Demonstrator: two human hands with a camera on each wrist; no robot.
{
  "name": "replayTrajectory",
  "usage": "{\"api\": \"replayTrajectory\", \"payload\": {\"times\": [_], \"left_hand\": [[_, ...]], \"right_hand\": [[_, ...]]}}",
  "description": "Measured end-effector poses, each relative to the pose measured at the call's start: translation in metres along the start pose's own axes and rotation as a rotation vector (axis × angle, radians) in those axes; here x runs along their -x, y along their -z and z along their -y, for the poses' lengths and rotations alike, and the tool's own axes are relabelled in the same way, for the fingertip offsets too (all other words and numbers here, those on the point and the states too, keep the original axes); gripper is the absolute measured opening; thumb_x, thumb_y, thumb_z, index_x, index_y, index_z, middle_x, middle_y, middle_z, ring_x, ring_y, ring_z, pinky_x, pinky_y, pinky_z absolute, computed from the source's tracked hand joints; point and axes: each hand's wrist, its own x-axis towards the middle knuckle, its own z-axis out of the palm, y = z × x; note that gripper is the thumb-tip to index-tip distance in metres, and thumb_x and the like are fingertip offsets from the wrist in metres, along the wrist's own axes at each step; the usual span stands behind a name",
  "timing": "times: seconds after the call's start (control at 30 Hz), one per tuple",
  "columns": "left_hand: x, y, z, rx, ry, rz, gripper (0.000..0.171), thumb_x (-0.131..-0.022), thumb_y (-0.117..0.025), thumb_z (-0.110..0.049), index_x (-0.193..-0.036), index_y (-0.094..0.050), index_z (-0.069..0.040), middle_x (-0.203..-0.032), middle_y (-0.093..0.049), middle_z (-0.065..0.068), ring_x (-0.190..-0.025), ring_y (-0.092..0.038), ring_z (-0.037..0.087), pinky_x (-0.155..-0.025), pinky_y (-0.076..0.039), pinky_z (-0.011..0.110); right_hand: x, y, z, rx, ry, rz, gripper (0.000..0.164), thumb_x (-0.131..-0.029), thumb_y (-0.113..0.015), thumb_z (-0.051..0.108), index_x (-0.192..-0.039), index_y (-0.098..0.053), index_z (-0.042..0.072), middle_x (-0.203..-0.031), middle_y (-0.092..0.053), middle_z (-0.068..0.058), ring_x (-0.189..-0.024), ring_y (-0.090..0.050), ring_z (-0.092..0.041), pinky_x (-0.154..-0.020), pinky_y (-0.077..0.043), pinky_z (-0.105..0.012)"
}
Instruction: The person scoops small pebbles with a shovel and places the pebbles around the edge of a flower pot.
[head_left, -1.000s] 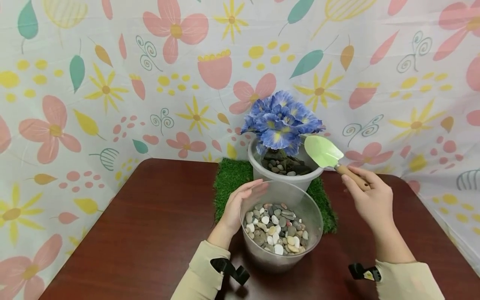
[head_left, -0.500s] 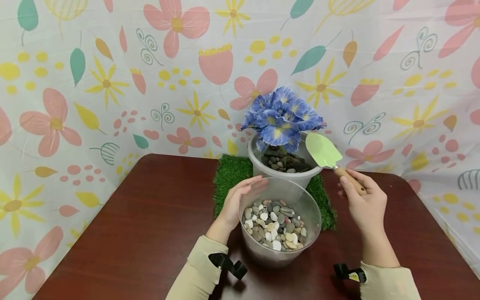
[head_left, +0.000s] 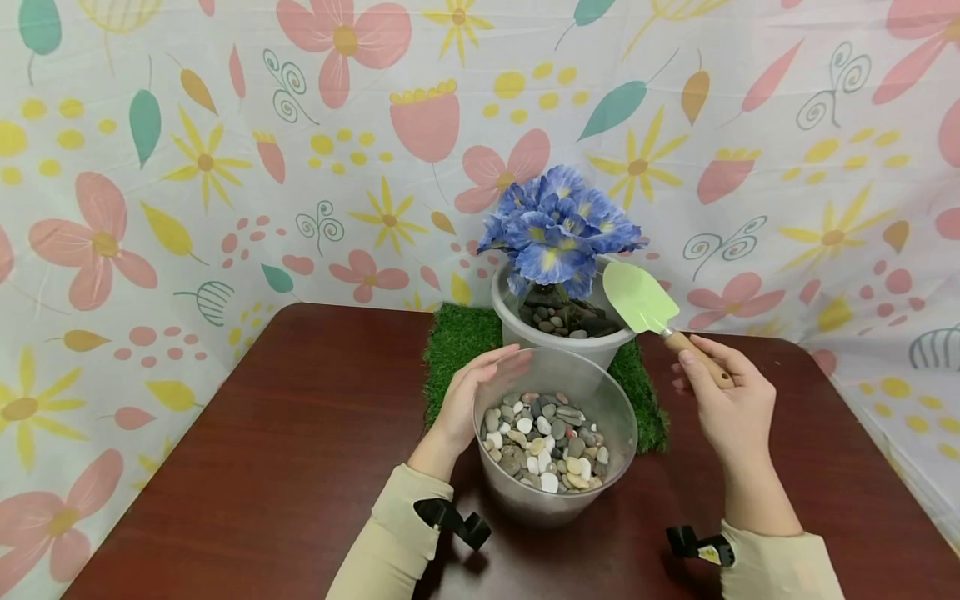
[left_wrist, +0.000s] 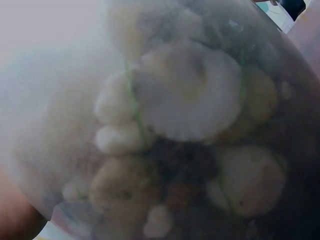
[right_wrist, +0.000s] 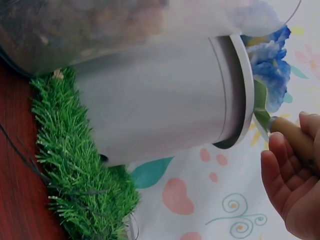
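My left hand (head_left: 456, 408) rests against the left side of a clear plastic bucket (head_left: 536, 502), its fingers stretched along the wall. Pebbles (head_left: 542, 446) in grey, white and tan cover the bucket's bottom. My right hand (head_left: 738, 408) grips the wooden handle of a garden trowel (head_left: 640, 298). The trowel's pale green blade is raised at the right rim of a white flowerpot (head_left: 506, 318); no pebbles show on it. Blue flowers (head_left: 558, 237) stand in the pot, with stones around their base. Blurred pebbles (left_wrist: 190, 95) fill the left wrist view, seen through the bucket wall.
Beneath the pot lies a green artificial grass mat (head_left: 456, 350), partly behind the bucket. Everything stands on a dark red-brown table (head_left: 300, 442). A flower-patterned cloth (head_left: 247, 167) hangs close behind the pot.
My right wrist has shifted slightly left, while the trowel blade stays near the pot's rim. The head view has tilted a little. My left hand stays on the bucket.
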Motion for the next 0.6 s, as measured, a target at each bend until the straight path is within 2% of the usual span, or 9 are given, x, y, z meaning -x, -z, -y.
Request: {"api": "replayTrajectory", "payload": {"times": [0.1, 0.33, 0.6], "left_hand": [[0.0, 0.0, 0.0, -0.001, 0.009, -0.002, 0.05, -0.097, -0.031, -0.017, -0.14, -0.036, 0.009, -0.141, -0.039, 0.032, -0.134, -0.039, 0.039, -0.114, -0.032, 0.048], [-0.001, 0.0, 0.0, 0.002, 0.013, -0.014, 0.05, -0.097, -0.032, -0.017, -0.14, -0.038, 0.008, -0.141, -0.04, 0.031, -0.133, -0.04, 0.039, -0.113, -0.033, 0.048], [-0.001, 0.0, 0.0, -0.012, -0.003, -0.006, 0.05, -0.097, -0.031, -0.016, -0.14, -0.037, 0.009, -0.14, -0.039, 0.032, -0.133, -0.04, 0.041, -0.113, -0.034, 0.048]], "right_hand": [[0.002, 0.0, 0.0, -0.022, 0.017, 0.021, 0.027, -0.086, -0.06, -0.007, -0.111, -0.063, -0.012, -0.07, -0.071, 0.004, -0.054, -0.066, -0.006, -0.052, -0.055, -0.016], [0.003, 0.001, 0.006, 0.001, 0.076, 0.066, 0.028, -0.085, -0.058, -0.01, -0.113, -0.06, -0.017, -0.073, -0.072, 0.007, -0.057, -0.067, -0.004, -0.053, -0.055, -0.015], [0.005, -0.001, 0.019, 0.003, 0.02, 0.116, 0.027, -0.084, -0.06, -0.009, -0.111, -0.063, -0.013, -0.076, -0.071, 0.004, -0.058, -0.068, -0.006, -0.053, -0.055, -0.015]]}}
